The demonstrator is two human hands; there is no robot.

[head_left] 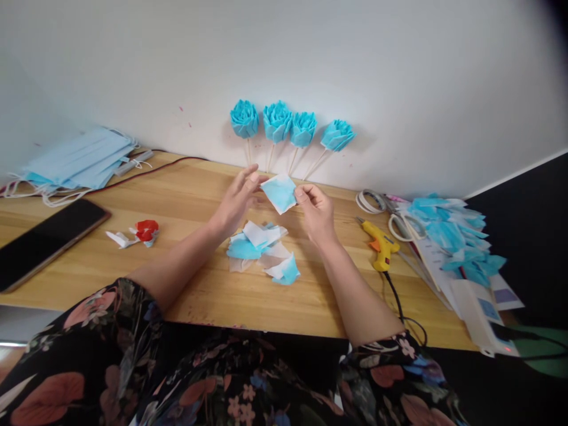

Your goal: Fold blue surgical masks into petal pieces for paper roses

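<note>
My right hand [316, 214] pinches the right corner of a small blue-and-white square of mask fabric [279, 192], held up above the table. At its left corner is my left hand [237, 198], fingers apart; whether a fingertip touches the edge is hard to see. Below both hands lies a loose pile of similar blue and white fabric pieces [252, 245]. Behind, several blue fabric flowers [277, 121] on thin sticks lean against the wall.
Face masks [84, 160] and a phone [48, 239] lie left, near a red-and-white scrap [146, 231]. To the right are a yellow glue gun [379, 244] with its cord, scissors [406, 228], a tape roll [370, 201], blue fabric pieces [452, 228] and a white power strip [481, 316].
</note>
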